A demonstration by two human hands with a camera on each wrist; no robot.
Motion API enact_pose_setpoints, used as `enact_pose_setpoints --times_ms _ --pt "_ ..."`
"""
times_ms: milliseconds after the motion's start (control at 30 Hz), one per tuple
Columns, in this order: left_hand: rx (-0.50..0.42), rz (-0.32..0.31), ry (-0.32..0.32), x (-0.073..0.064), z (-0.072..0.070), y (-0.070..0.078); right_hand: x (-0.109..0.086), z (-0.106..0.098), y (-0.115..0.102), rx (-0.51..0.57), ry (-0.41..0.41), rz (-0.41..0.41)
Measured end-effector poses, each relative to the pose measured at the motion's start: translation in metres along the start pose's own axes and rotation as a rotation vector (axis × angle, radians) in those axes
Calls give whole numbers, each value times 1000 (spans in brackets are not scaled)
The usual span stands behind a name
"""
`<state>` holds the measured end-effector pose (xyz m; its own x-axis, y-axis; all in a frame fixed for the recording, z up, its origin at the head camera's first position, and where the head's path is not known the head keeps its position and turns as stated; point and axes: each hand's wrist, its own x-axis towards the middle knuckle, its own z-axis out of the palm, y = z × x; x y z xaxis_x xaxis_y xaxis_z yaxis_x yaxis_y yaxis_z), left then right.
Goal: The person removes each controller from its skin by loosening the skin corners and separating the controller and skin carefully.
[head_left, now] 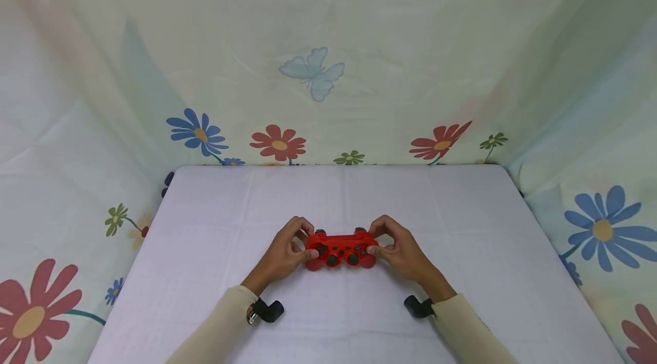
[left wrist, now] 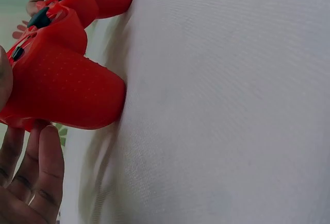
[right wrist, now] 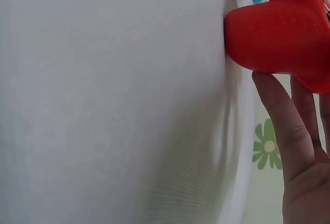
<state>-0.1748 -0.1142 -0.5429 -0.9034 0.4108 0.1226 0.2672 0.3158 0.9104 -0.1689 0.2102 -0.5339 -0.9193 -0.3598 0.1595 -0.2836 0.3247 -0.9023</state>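
A red game controller (head_left: 341, 243) with dark thumbsticks is at the middle of the white-covered table, its two handles pointing toward the person. My left hand (head_left: 285, 250) grips its left end, thumb on top over the button pad and fingers at the side and back edge. On the right end my right hand (head_left: 402, 249) pinches it the same way, thumb near the face buttons. In the left wrist view the controller's textured handle (left wrist: 77, 90) reaches the cloth. The right wrist view shows the other handle (right wrist: 273, 36) with fingertips (right wrist: 268, 85) against its side.
The white cloth (head_left: 339, 318) covers the table around both forearms. A curtain (head_left: 359, 84) printed with flowers and a butterfly hangs behind the table's far edge and along both sides. Each wrist carries a small black camera (head_left: 269, 311).
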Motion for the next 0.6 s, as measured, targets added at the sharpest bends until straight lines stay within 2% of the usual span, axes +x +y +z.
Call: enact_pose_setpoints --times_ms 167,367,467,600 --pt "-10 19 -17 2 -4 -1 6 -3 3 -38 -24 -44" --pt "-17 42 -28 3 -6 -2 13 -10 7 -22 -73 -118" --pt "-17 49 -17 3 -5 -4 16 -10 9 -18 -87 -145" --pt "1 65 33 3 -3 -7 18 -7 11 -22 -73 -157"
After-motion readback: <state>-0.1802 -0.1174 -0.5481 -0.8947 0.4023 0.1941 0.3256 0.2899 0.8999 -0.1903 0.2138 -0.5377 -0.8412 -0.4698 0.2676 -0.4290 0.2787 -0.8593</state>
